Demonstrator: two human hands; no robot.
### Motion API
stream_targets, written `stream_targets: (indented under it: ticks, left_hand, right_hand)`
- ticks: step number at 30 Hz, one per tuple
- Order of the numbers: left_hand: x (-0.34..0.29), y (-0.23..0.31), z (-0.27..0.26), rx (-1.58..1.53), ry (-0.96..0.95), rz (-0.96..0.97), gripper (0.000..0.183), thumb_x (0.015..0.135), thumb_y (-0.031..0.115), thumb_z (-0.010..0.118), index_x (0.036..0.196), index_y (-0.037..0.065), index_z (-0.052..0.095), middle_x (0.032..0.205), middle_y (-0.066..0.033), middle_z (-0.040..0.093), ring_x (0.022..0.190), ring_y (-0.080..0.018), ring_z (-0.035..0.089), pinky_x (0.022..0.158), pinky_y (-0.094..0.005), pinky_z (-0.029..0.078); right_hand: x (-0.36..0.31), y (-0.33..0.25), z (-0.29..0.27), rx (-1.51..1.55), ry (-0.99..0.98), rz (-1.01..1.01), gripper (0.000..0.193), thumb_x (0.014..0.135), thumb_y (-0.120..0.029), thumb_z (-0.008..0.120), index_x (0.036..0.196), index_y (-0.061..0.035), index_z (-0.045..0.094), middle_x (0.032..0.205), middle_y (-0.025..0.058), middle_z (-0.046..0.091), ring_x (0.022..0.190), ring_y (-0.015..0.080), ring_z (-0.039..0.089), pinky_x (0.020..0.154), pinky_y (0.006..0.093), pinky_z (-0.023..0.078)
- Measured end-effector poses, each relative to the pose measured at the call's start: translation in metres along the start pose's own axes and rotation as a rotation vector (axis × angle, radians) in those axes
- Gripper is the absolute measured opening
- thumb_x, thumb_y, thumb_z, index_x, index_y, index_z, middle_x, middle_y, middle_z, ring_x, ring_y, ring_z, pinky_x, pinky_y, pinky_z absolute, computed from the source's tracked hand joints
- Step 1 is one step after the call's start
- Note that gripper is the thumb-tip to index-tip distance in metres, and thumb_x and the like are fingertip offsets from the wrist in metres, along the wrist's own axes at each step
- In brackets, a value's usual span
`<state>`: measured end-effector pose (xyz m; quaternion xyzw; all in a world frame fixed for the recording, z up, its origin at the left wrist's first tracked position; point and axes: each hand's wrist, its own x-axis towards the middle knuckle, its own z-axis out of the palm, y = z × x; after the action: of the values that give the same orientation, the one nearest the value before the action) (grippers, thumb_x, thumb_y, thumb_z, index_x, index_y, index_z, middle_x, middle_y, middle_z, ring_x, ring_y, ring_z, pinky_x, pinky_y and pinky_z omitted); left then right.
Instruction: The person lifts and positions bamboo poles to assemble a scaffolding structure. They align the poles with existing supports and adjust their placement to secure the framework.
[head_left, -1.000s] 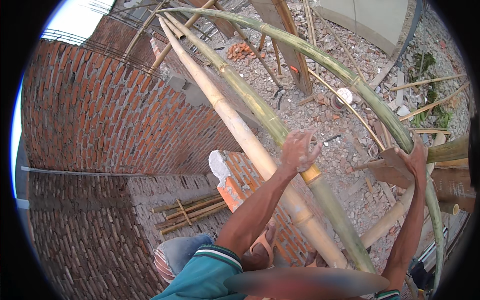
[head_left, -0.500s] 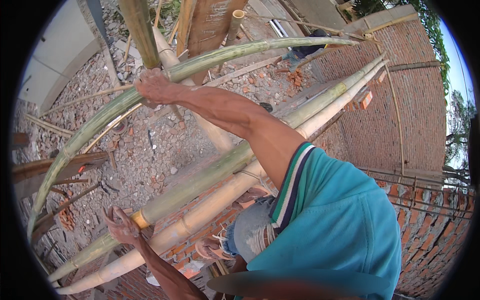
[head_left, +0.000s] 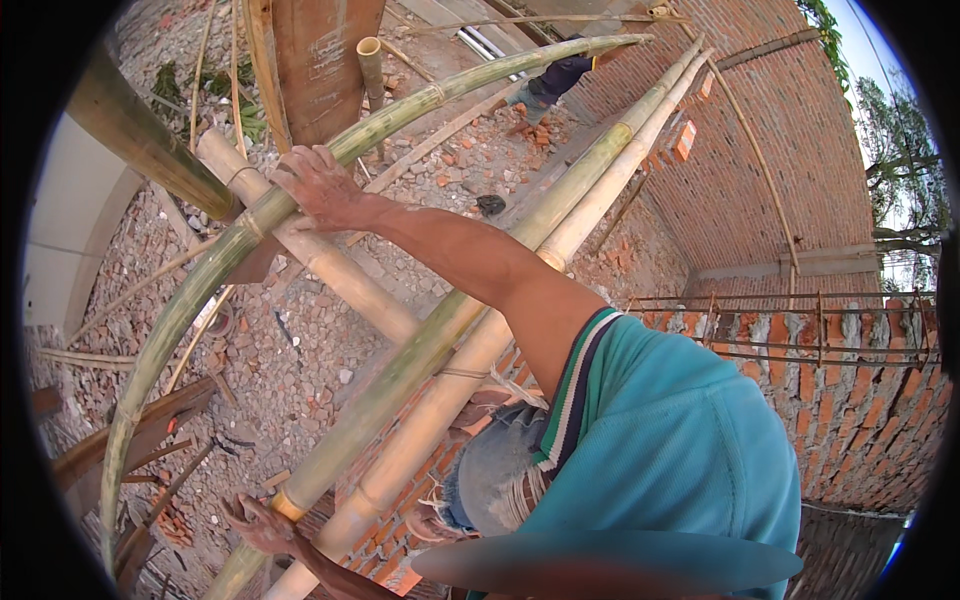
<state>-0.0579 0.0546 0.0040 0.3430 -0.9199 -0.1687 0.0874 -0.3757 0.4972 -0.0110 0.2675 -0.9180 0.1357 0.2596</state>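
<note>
A long, curved green bamboo pole (head_left: 190,297) arches from the lower left to the upper right, over a pale bamboo crosspiece (head_left: 345,275). My right hand (head_left: 325,188) reaches out and holds the curved pole just right of that crossing, fingers over it. At lower left my left hand (head_left: 262,525) rests against a thick green bamboo pole (head_left: 385,405) near its brownish joint, fingers apart. Beside it runs a pale bamboo pole (head_left: 425,425), tied to it with a cord (head_left: 462,373).
Broken brick and rubble (head_left: 290,340) cover the ground below. A thick bamboo post (head_left: 150,140) and a wooden board (head_left: 325,75) stand upper left. Another person (head_left: 548,85) is far off. A brick wall (head_left: 740,170) and rebar (head_left: 765,325) lie to the right. My foot is on brickwork.
The view has shifted. My right hand has moved along the curved bamboo pole, from left of the crossing to right of it. My left hand stays by the brownish joint.
</note>
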Motion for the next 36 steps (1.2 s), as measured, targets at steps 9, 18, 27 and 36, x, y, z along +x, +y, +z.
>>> stream_targets:
  ticks: [9,18,27,36]
  left_hand:
    - [0.005,-0.004,0.006,0.049,0.209,0.168,0.075,0.099,0.062,0.052,0.151,0.009,0.042,0.136,-0.0174,0.061,0.121,-0.0322,0.062,0.095,-0.0474,0.051]
    - [0.005,-0.003,0.007,0.097,0.282,0.211,0.085,0.097,0.058,0.059,0.156,0.004,0.030,0.154,-0.0259,0.040,0.141,-0.0426,0.039,0.116,-0.0505,0.033]
    - [0.075,0.110,0.035,0.029,-0.029,0.967,0.105,0.077,0.057,0.079,0.157,0.007,0.031,0.161,-0.0229,0.028,0.148,-0.0432,0.029,0.117,-0.0567,0.030]
    - [0.159,0.171,0.083,-0.053,-0.977,1.005,0.089,0.060,0.018,0.088,0.138,0.007,0.048,0.122,-0.0177,0.065,0.105,-0.0361,0.064,0.092,-0.0424,0.053]
  right_hand:
    - [-0.036,0.075,-0.044,-0.135,-0.498,-0.119,0.080,0.070,-0.060,0.081,0.125,-0.0040,0.061,0.129,0.0181,0.057,0.143,0.0376,0.035,0.116,0.0592,0.024]
    - [-0.084,0.069,-0.071,0.032,-0.751,0.097,0.102,0.078,-0.082,0.060,0.139,-0.0009,0.052,0.149,0.0195,0.048,0.150,0.0383,0.027,0.120,0.0619,0.016]
    - [-0.148,0.084,-0.074,0.549,0.551,1.733,0.085,0.087,-0.054,0.074,0.146,-0.0029,0.041,0.153,0.0243,0.040,0.144,0.0388,0.035,0.117,0.0629,0.022]
    - [-0.127,0.124,-0.063,1.309,0.904,1.987,0.046,0.089,-0.018,0.076,0.125,-0.0017,0.053,0.117,0.0158,0.060,0.102,0.0309,0.065,0.083,0.0480,0.059]
